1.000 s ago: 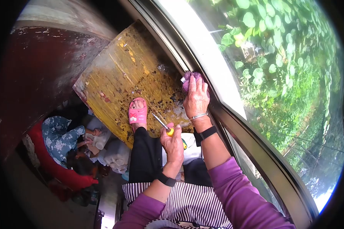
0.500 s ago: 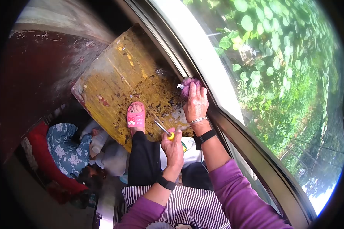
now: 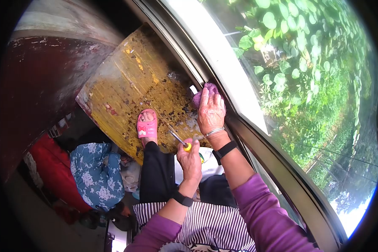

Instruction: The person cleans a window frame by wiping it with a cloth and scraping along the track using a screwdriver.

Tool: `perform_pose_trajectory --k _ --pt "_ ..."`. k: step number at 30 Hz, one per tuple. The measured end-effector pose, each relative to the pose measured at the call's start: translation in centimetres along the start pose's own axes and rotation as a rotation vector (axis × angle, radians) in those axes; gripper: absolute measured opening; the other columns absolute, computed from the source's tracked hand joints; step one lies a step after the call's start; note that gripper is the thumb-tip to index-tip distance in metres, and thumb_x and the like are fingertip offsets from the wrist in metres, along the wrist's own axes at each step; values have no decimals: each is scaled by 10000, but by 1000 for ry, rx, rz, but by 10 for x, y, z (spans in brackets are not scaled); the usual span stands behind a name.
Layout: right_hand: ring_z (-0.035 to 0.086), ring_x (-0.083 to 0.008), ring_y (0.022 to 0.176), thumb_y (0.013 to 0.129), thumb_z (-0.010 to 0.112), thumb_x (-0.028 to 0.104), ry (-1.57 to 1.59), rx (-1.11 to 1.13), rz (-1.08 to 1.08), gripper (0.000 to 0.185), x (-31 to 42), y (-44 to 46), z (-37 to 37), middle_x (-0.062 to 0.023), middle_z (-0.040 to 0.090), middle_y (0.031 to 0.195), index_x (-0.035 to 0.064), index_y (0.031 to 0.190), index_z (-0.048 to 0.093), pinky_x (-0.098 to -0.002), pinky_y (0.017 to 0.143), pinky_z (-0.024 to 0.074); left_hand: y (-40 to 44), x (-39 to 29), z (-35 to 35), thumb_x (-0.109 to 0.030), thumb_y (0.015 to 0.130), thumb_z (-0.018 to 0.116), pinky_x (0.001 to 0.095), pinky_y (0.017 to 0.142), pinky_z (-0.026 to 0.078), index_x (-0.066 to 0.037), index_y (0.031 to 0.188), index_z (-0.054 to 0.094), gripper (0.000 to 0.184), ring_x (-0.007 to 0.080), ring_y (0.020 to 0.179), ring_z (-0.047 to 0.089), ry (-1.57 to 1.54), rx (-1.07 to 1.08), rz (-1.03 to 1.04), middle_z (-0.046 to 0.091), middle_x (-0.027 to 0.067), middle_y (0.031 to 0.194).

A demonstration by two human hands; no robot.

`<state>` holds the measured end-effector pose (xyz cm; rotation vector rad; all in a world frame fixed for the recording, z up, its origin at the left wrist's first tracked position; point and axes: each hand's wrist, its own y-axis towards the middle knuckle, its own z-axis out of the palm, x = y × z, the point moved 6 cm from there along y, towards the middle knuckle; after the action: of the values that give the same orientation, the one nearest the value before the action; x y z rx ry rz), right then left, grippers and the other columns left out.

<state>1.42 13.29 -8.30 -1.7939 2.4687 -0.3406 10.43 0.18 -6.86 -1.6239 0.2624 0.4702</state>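
My left hand is wrapped round a screwdriver with a yellow handle end, its metal shaft pointing up and left over the dirty yellow board. Under the fingers of my right hand is a purple cloth, pressed against the metal window frame. A small white piece sticks out at the cloth's left side. The palm side of my right hand is hidden.
A foot in a pink slipper stands on the board, among dark crumbs of dirt. At the lower left a person in a blue flowered top bends beside a red seat. Green leaves show through the window at the right.
My right hand and the cloth have shifted slightly along the frame. My left hand keeps the screwdriver nearly in place. The person below has moved right and leaned over.
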Motion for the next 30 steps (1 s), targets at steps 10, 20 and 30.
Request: perform_pose_trajectory --k 10,20,30 --pt "519 -293 912 702 513 108 -213 222 63 604 -18 -34 24 -247 510 1110 -101 1235 318 -372 817 385 1 -2 -4 -115 779 605 235 640 382 -10 936 535 202 100 697 470 -57 -21 -10 508 14 774" --pt "639 -244 722 736 538 90 -286 566 93 378 -21 -3 23 -172 611 785 -109 1052 487 -288 528 507 4 -7 -1 -121 774 613 241 660 389 -11 950 531 224 112 697 477 -68 -10 -7 511 16 771" --pt "622 -276 849 749 516 181 -86 967 86 264 21 -87 -11 -156 617 936 6 917 621 -365 707 492 6 -21 -5 -128 786 604 273 721 413 15 960 514 243 145 785 504 -113 -22 -56 523 66 878"
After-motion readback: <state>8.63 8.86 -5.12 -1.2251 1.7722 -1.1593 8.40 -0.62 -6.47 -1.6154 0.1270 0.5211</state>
